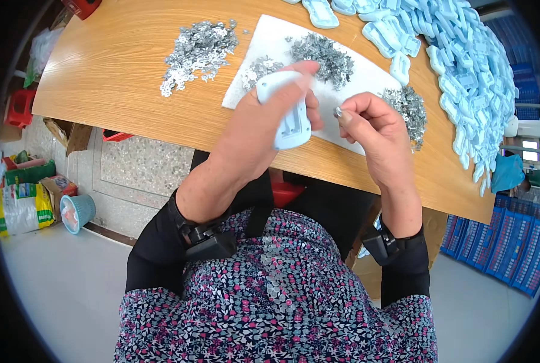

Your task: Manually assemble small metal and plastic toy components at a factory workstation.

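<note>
— Shell (pixel 291 124), pale blue plastic: where is it?

— Up off the bench (pixel 130 78), clenched in the left hand (pixel 270 121), hollow side turned to the face, likely so the cavity can be seen.

— Its long axis?

— Nearly upright in the picture, top end leaning left, away from the body.

— And the right hand (pixel 373 130)?

— It pinches a small metal clip (pixel 337 112) at the fingertips, just beside the shell. Clip heaps (pixel 327 54) lie on a white sheet (pixel 270 33) within reach; more shells (pixel 469 72) are piled to the right.
</note>
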A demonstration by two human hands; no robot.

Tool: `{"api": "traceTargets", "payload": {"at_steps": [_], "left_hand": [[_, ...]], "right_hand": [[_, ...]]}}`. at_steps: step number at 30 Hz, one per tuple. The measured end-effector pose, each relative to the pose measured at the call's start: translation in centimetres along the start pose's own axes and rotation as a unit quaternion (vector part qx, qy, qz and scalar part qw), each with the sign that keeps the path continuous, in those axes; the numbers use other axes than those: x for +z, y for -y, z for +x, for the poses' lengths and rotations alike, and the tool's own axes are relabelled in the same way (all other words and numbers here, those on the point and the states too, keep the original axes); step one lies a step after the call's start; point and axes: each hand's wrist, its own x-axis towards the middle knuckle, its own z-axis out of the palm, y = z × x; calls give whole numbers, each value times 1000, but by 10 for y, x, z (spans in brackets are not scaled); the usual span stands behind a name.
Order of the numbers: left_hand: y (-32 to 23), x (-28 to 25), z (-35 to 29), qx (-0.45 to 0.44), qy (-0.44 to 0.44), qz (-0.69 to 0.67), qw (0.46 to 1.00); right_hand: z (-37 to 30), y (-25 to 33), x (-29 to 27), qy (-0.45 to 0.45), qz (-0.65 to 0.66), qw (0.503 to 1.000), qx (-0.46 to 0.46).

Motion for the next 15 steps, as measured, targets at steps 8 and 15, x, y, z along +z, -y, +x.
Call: {"api": "traceTargets", "payload": {"at_steps": [8, 15], "left_hand": [[2, 22, 20, 89, -24, -58, 994], [-1, -4, 19, -52, 44, 119, 991]], "right_hand": [[-6, -12, 22, 30, 294, 953, 68], [-7, -16, -22, 108, 49, 993, -24]]}}
